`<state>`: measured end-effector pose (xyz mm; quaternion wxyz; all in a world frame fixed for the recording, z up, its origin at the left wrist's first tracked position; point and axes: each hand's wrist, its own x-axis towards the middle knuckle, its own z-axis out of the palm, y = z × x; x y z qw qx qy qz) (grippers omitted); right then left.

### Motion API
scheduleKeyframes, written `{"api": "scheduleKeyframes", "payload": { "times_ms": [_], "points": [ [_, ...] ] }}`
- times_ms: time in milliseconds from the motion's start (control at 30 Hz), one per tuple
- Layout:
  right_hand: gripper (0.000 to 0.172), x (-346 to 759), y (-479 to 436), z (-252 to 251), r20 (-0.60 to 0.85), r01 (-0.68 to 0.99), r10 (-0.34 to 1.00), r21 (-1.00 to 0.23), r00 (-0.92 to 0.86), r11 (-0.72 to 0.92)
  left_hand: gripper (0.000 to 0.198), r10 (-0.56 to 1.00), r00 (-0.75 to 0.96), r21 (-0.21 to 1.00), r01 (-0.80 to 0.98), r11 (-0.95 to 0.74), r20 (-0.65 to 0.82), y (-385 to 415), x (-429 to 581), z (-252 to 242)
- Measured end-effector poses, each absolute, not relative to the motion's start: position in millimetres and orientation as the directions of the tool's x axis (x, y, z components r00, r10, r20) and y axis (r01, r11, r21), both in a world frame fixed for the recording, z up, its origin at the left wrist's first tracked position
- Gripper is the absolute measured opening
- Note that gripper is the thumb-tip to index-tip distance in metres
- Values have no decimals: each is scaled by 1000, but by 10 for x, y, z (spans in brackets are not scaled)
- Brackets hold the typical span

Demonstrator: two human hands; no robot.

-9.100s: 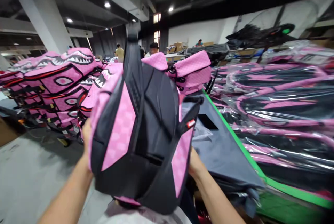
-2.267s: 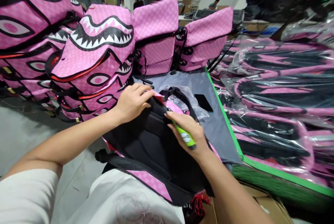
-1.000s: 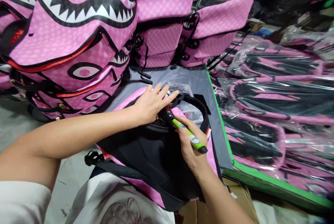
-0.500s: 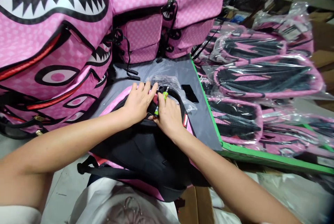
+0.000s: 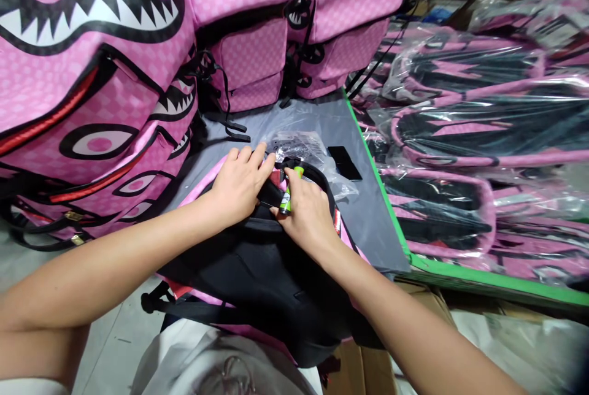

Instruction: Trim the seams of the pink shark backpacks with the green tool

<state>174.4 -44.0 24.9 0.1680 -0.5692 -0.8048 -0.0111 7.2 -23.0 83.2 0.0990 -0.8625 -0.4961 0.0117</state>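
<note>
Head view. The left hand [image 5: 239,185] lies on the top of a backpack [image 5: 257,266]. Its fingers [image 5: 251,159] are pressed together and curled over the pink top edge, clasping it. The right hand [image 5: 307,214] sits just beside it, almost touching. Its fingers [image 5: 301,191] are closed on a green tool [image 5: 288,194], which is pinched against the thumb. The tool stands in the narrow gap between the two hands, its far end pointing away from the person at the base of the handle [image 5: 319,175]. What the tool is cannot be told.

The backpack lies face down with its black back panel up. Its top is under the fingers on the worktop [image 5: 331,122] and its lower end hangs over the near edge towards the person. The handle arches just beyond the right fingers.

A clear plastic bag [image 5: 299,145] lies just past both sets of fingertips, touching the handle. A phone [image 5: 344,163] lies flat to the right of the fingers, near the worktop's green edge [image 5: 381,192].

Stacked pink backpacks [image 5: 92,76] with shark-mouth prints rise to the left of the left hand, and more stand at the far end of the worktop. Bagged backpacks [image 5: 464,131] lie in piles well to the right. A cardboard box [image 5: 368,373] shows below the right forearm.
</note>
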Motion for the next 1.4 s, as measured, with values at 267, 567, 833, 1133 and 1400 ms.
{"api": "scheduleKeyframes", "payload": {
  "times_ms": [267,567,833,1133,1400],
  "points": [
    [75,1796,-450,350,167,895,931,-265,-325,359,92,836,546,-209,813,-544,-55,-198,-4,945],
    [73,1828,-445,337,202,881,912,-254,-356,400,98,901,432,-165,886,-434,-49,-259,-37,953],
    [58,1904,-551,341,445,867,813,-143,-375,478,98,938,345,-108,934,-341,21,-285,-61,925],
    [18,1902,-775,506,518,534,820,-633,-245,560,93,953,303,-117,947,-300,10,-323,-9,922],
    [17,1884,-651,528,329,574,824,-597,-462,560,92,952,306,-103,947,-304,13,-313,-21,897]
  ]
}}
